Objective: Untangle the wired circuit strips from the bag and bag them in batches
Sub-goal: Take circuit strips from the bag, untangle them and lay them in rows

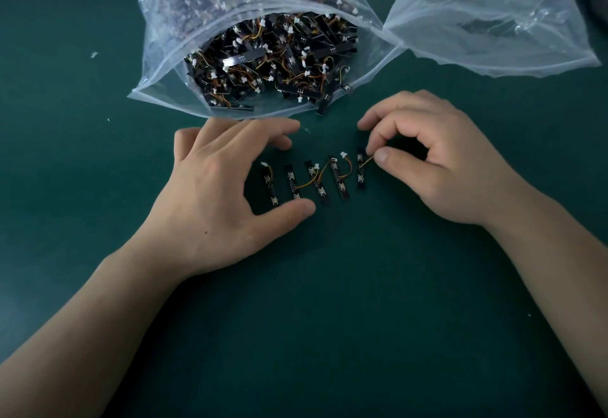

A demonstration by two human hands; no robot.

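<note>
Five circuit strips [316, 179] lie in a row at frame centre on the dark green table [329, 319]. The right hand [437, 161] pinches the rightmost strip's wire; the left hand [227, 194] rests spread, grasping nothing. Above, the full bag [158, 39] gapes beside an emptier bag [493, 6].

Dark green table [329, 335] filling the whole frame, matte, evenly lit, small white specks [94, 54] at upper left.
</note>
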